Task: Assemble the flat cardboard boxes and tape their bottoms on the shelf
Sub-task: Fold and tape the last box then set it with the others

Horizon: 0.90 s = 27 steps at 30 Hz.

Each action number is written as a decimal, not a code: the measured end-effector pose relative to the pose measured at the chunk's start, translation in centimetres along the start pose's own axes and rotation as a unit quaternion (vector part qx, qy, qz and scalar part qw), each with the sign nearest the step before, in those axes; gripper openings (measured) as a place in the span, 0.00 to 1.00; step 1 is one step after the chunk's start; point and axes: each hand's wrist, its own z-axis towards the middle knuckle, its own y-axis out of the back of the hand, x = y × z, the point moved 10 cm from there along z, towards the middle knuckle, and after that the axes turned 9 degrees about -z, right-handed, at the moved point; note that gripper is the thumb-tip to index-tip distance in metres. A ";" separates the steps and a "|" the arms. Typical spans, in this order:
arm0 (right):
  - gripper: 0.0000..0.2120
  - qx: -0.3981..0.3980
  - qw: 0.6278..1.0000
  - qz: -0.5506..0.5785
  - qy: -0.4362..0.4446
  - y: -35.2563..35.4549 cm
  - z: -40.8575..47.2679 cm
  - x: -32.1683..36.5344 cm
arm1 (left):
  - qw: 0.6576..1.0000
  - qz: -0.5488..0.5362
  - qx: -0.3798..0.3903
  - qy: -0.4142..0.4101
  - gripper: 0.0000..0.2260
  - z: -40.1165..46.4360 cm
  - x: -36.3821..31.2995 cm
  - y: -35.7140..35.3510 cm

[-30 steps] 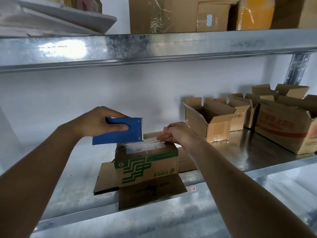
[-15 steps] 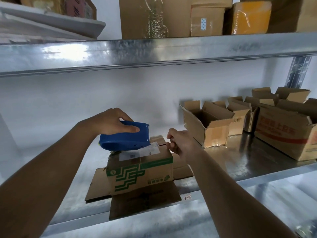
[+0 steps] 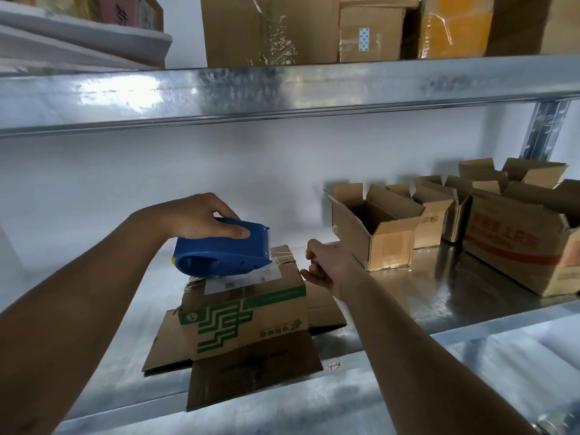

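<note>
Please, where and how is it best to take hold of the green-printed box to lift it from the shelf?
Probably grip the green-printed box by its two short side walls, coming from above and the front. Its taped bottom faces up under the tape dispenser, held by the left hand, and its flaps lie spread flat on the shelf, so the walls give firmer hold than the flaps.

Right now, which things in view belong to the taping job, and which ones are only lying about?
In the job:
- blue tape dispenser, gripped by left hand
- green-printed box, upside down, flaps spread
- right hand, curled beside the box

Lying about:
- open cartons at right
- wrapped parcels on upper shelf
</note>
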 end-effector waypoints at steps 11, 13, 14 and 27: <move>0.06 0.028 0.998 -0.026 -0.051 -0.5 0.2 -3.0 | 1.000 0.011 0.005 0.001 0.16 0.2 0.2 -1.3; 0.06 0.029 0.998 -0.020 -0.056 -0.5 0.2 -3.4 | 1.000 0.011 0.002 -0.004 0.16 0.3 0.2 -1.4; 0.05 0.026 0.998 -0.011 -0.051 -0.4 0.3 -3.3 | 1.000 0.008 -0.001 -0.006 0.15 0.4 0.2 -1.3; 0.04 0.053 0.997 -0.060 -0.014 0.1 -0.1 -1.1 | 1.000 -0.015 0.015 -0.004 0.14 0.8 0.3 -1.9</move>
